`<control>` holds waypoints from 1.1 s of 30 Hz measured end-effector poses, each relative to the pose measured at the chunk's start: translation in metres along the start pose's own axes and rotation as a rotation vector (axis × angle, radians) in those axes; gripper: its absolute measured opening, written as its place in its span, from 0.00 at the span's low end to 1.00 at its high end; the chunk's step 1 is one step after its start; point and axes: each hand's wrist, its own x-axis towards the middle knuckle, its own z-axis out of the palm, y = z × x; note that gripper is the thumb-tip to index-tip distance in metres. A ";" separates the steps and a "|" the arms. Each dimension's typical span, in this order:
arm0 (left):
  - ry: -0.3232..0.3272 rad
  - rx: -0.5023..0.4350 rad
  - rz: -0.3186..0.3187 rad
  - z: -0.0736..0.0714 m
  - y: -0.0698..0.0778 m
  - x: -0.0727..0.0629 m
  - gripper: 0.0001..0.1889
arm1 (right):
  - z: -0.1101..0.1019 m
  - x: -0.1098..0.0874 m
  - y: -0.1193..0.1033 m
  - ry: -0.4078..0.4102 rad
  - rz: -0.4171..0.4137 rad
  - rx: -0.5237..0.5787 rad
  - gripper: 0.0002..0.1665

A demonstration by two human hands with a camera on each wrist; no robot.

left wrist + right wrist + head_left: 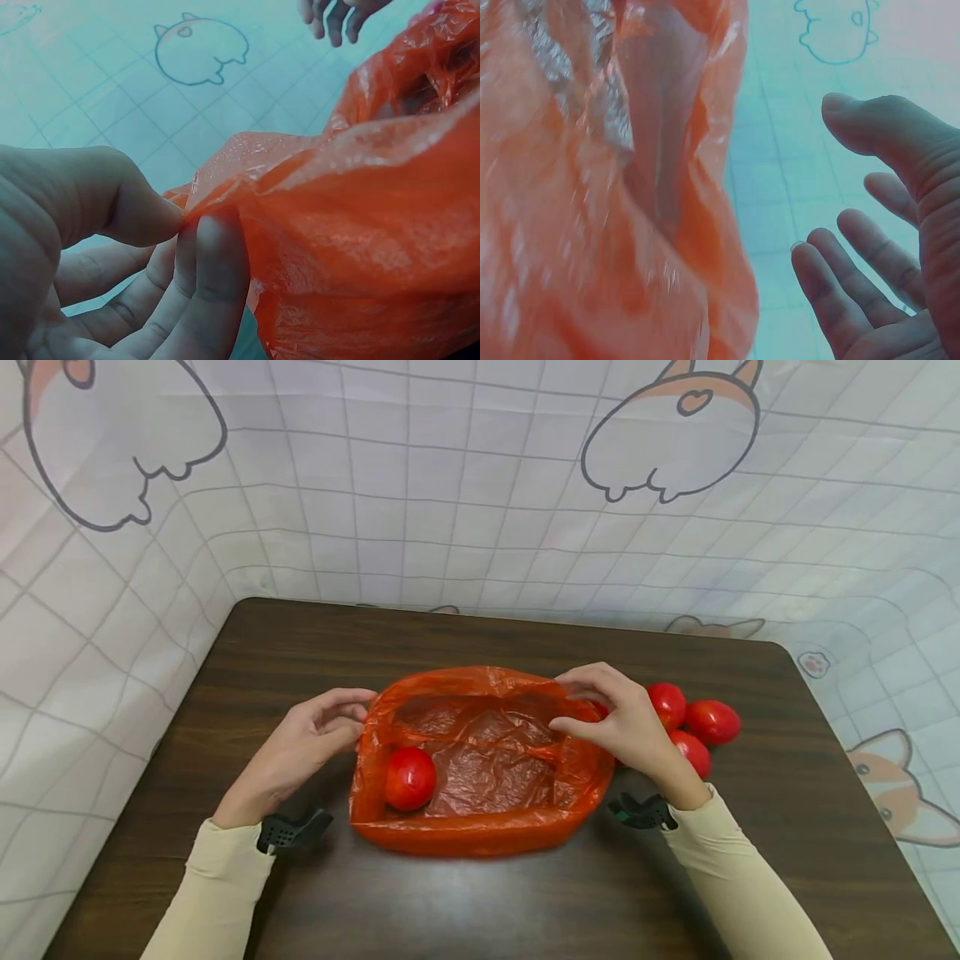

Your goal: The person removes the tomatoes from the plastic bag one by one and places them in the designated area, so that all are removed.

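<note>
An orange-red plastic bag (487, 846) stands on the table with its mouth spread wide. Inside, at its left end, lies one red tomato (410, 778). My left hand (303, 743) pinches the left rim between thumb and fingers; in the left wrist view the fingertips (220, 255) press against the plastic (360, 247). Over the right end of the bag is my right hand (618, 718), thumb and fingers parted. The right wrist view shows that hand (885, 247) apart from the bag (592, 225), holding nothing.
Several red tomatoes (712, 722) lie grouped on the dark wooden table (787, 827), right of the bag and partly behind my right hand. A white gridded cloth (450, 510) with cartoon animals hangs behind and beside the table.
</note>
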 end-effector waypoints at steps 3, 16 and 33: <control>0.005 0.002 -0.008 0.000 0.000 0.000 0.24 | 0.007 0.007 -0.003 -0.015 -0.020 0.002 0.31; 0.006 -0.020 -0.025 -0.002 0.004 -0.002 0.23 | 0.035 0.031 -0.021 -0.096 -0.082 -0.023 0.30; 0.004 -0.044 -0.016 -0.002 0.004 0.002 0.24 | 0.068 0.052 -0.037 -0.260 -0.138 0.004 0.29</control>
